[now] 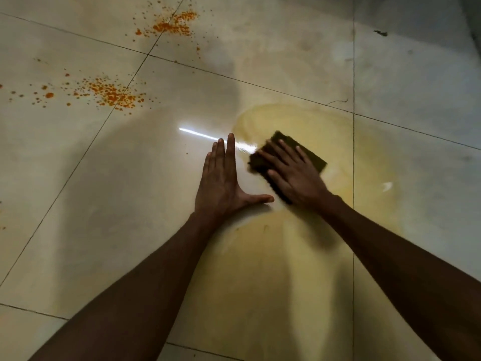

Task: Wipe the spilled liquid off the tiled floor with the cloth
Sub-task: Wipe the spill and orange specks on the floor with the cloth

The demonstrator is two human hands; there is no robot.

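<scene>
From my feed, far left of the tiled floor [78, 178] carries an orange spatter patch [109, 93], w/ a second orange patch [174, 23] higher up near the top edge. Both sit well apart from the hands, w/ bare glossy tile between. A grout line [78, 162] runs diagonally past the left forearm; another grout line [353, 178] runs straight down on the right side.

My left hand [223, 183] lies flat on the tile, fingers straight and close together, thumb stuck out sideways toward the right hand. It holds nothing, just presses the floor.

Just right of it, a yellowish smear [286, 256] of spilled liquid covers the tile from mid-frame down to the bottom edge, crossing the vertical grout line.

My right hand [294, 173] presses the dark cloth [309, 155] flat, fingers spread on top, no pinch. Cloth sits at the smear's upper left part, edges blurred. A bright light streak [197, 134] glints on the tile above the left fingertips.
</scene>
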